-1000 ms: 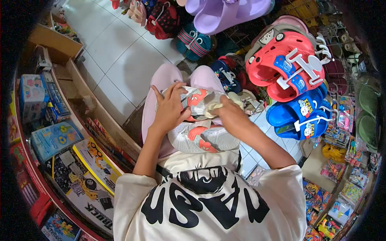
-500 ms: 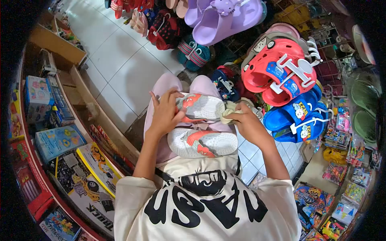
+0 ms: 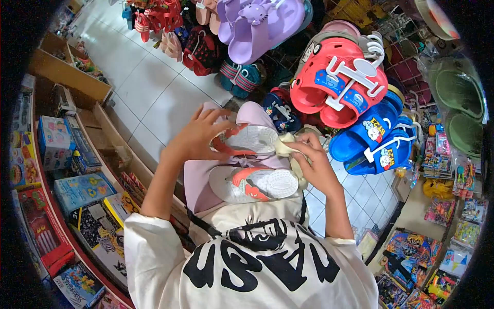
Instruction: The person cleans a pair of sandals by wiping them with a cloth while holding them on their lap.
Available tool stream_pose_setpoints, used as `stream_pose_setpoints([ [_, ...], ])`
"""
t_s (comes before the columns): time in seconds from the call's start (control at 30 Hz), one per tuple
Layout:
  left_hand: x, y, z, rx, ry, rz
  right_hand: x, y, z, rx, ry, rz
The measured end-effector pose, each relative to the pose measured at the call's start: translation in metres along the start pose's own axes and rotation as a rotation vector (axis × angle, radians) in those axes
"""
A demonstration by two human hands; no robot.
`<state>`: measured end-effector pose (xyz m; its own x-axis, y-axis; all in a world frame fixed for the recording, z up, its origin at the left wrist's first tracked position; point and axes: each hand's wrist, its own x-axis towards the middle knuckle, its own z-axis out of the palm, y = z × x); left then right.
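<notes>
Two white-and-grey sandals with coral straps lie side by side across my lap. The farther sandal (image 3: 257, 138) is partly covered by my left hand (image 3: 200, 136), whose fingers are spread around its strap end. Whether those fingers touch the strap is hard to tell. Pinched in my right hand (image 3: 311, 157) is a crumpled pale yellow cloth (image 3: 284, 146), at the other end of that same sandal. Closer to my body rests the nearer sandal (image 3: 252, 184), with neither hand on it.
Hanging at the right are red clogs (image 3: 339, 77) and blue slides (image 3: 378, 141); purple clogs (image 3: 260, 28) hang ahead. A shelf of boxed toys (image 3: 85, 188) runs along my left. Packaged small toys (image 3: 411, 252) are at the lower right, and white floor tiles (image 3: 159, 87) stretch ahead.
My left hand has lifted off the farther sandal's strap and opened, fingers spreading. My right hand keeps the cloth at the sandal's end. The whole view has shifted slightly.
</notes>
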<state>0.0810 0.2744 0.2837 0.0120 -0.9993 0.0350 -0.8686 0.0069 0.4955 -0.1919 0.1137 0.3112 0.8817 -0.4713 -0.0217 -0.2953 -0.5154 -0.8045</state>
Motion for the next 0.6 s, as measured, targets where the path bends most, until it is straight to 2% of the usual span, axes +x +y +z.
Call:
stream_pose_setpoints([
  [0.13,-0.024,0.003,0.023,-0.193,0.227,-0.329,0.037,-0.013,0.029,-0.043,0.110,-0.222],
  [0.2,-0.034,0.006,0.054,-0.229,0.374,-0.443,0.060,-0.016,0.053,-0.100,0.160,-0.330],
  [0.23,-0.037,0.010,0.066,-0.247,0.449,-0.499,0.070,-0.016,0.065,-0.205,0.096,-0.371],
  [0.3,-0.040,0.034,0.082,-0.093,0.490,-0.499,0.083,-0.010,0.087,-0.417,-0.032,-0.449],
  [0.4,-0.037,0.050,0.105,0.043,0.562,-0.506,0.079,0.015,0.111,-0.570,-0.160,-0.428],
  [0.43,-0.037,0.050,0.110,0.071,0.593,-0.512,0.078,0.015,0.105,-0.535,-0.172,-0.406],
  [0.6,-0.033,0.048,0.109,-0.040,0.575,-0.513,0.082,0.018,0.078,-0.569,-0.196,-0.312],
])
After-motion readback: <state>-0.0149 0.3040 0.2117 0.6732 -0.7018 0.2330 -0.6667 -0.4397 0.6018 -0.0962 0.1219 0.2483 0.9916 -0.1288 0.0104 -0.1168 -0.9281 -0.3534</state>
